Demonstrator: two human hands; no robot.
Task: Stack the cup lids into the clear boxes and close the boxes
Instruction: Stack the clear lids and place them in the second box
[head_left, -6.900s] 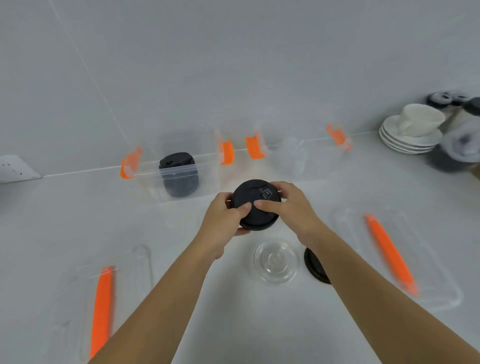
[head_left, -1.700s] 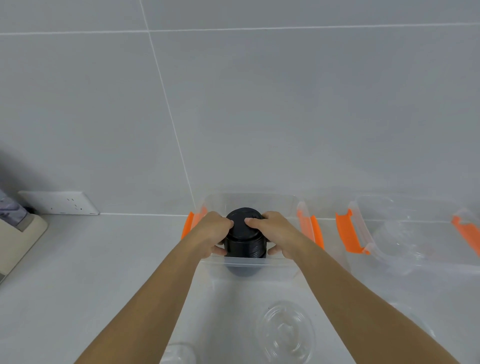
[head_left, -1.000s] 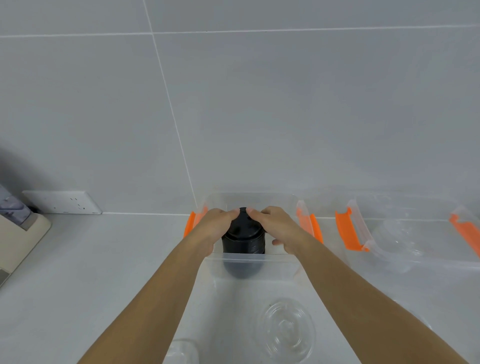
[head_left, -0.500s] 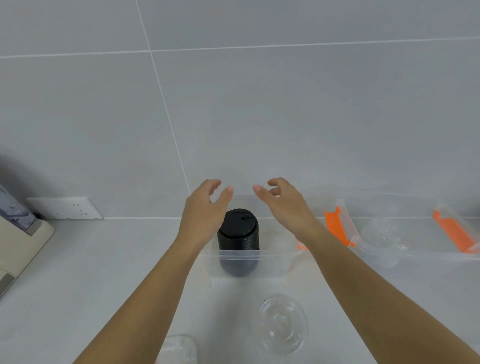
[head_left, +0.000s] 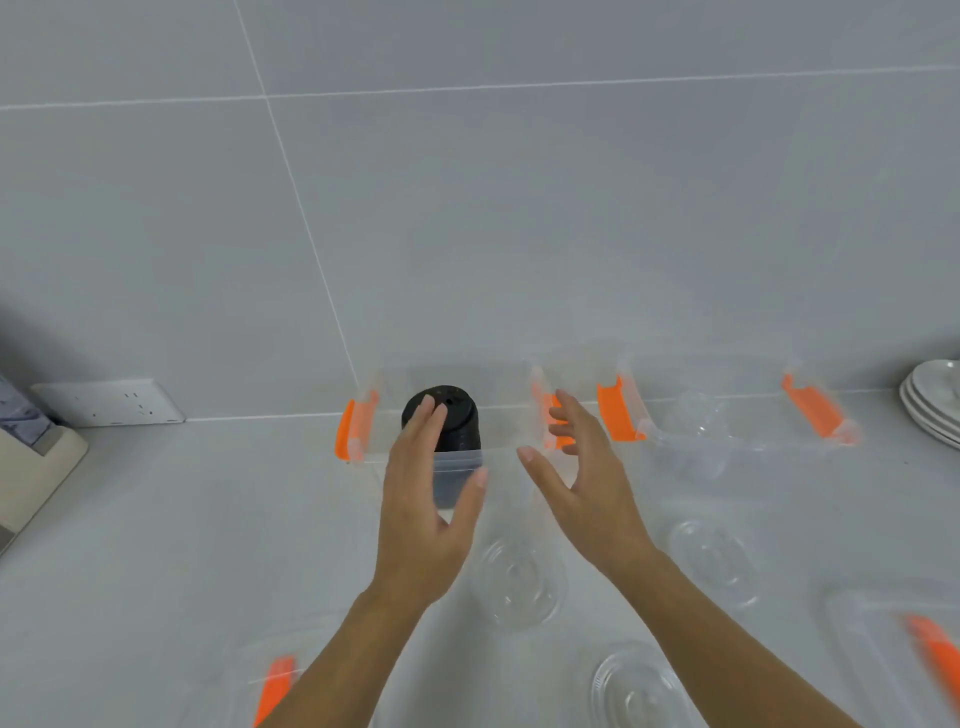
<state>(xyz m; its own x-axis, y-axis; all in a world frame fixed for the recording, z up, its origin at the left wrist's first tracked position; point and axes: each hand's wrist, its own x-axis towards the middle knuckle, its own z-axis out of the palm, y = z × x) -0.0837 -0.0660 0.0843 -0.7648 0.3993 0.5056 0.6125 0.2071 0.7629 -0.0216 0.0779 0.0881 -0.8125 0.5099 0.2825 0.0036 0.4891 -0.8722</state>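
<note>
Both hands are empty, each grip spread: the left hand hangs before the black lid stack standing in the left clear box, the right hand beside it, palms facing inward. Next, I judge, take the clear dome lids lying on the tabletop; nest them squarely, rims aligned, then lower them into the right clear box.

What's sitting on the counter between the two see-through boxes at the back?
Nothing, in the head view. Only a narrow strip of bare counter separates the left box, holding the black lid stack, from the right box.
</note>
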